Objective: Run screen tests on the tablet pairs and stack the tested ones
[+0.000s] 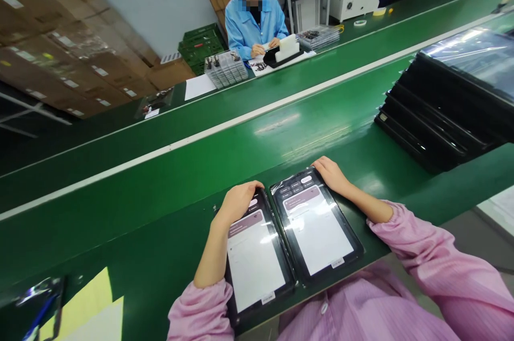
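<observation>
Two tablets lie side by side on the green bench in front of me, screens up and lit. Each shows a menu panel with a pale lower area. My left hand [241,202] curls over the top of the left tablet [257,260], gripping its upper edge and covering part of the screen. Closed round the top right corner of the right tablet [317,228] is my right hand [331,175], its fingertips partly hidden. Clear film shows at the right tablet's top left corner, and both tablets have a small white label at the bottom edge.
A stack of black trays [445,111] stands at the right. Yellow paper [90,309] and a dark pouch-like item lie at the lower left. Beyond the green conveyor [193,169], a person in blue [257,22] works beside clear trays [227,69]. Cardboard boxes [72,52] are stacked far left.
</observation>
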Demonstrator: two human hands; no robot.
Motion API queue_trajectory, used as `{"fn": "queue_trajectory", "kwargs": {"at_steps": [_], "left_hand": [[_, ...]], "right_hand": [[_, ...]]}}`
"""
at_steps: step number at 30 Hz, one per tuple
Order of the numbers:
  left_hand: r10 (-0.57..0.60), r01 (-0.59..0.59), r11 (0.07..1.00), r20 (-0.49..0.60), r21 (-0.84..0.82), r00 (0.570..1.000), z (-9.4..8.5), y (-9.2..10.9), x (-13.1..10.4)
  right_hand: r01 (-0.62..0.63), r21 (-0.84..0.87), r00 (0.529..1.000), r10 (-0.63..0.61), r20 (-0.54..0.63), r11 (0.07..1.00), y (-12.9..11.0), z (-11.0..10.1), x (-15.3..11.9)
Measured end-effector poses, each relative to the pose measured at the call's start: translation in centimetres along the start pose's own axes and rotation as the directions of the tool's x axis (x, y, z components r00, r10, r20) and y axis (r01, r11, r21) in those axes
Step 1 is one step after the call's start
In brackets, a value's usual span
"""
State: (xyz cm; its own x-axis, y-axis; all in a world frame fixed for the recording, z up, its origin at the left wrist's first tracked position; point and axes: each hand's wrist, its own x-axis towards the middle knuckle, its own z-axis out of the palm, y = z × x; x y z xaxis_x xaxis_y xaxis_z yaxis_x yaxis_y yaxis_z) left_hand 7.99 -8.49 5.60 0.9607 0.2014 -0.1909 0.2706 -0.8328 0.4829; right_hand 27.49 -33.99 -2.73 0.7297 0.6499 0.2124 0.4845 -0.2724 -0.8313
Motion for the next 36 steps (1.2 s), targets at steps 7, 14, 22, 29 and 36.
{"fn": "queue_trajectory", "kwargs": {"at_steps": [7,14,22,29,36], "left_hand": [[0.145,-0.151,0.986,0.078,0.073,0.986,0.7,0.6,-0.7],[0.103,-0.144,0.958,0.172,0.248,0.98,1.1,0.5,-0.6],[0.121,-0.187,0.93,0.218,0.317,0.969,1.1,0.8,-0.7],[-0.018,-0.013,0.989,0.207,0.147,0.978,-1.0,0.5,-1.0],[-0.087,0.076,0.996,0.234,0.055,0.968,-1.8,-0.1,-1.0]], "right_hand": [[-0.136,0.318,0.991,0.13,0.039,0.938,0.2,0.2,0.5],[-0.296,0.737,0.954,0.151,0.258,0.607,-1.6,0.0,0.1],[-0.379,0.759,0.918,0.107,0.383,0.53,-1.8,-0.3,0.0],[0.231,0.132,0.962,-0.247,0.118,0.964,-2.2,-1.7,-0.5],[0.411,-0.151,0.912,-0.405,0.07,0.899,-2.2,-2.0,-0.8]]}}
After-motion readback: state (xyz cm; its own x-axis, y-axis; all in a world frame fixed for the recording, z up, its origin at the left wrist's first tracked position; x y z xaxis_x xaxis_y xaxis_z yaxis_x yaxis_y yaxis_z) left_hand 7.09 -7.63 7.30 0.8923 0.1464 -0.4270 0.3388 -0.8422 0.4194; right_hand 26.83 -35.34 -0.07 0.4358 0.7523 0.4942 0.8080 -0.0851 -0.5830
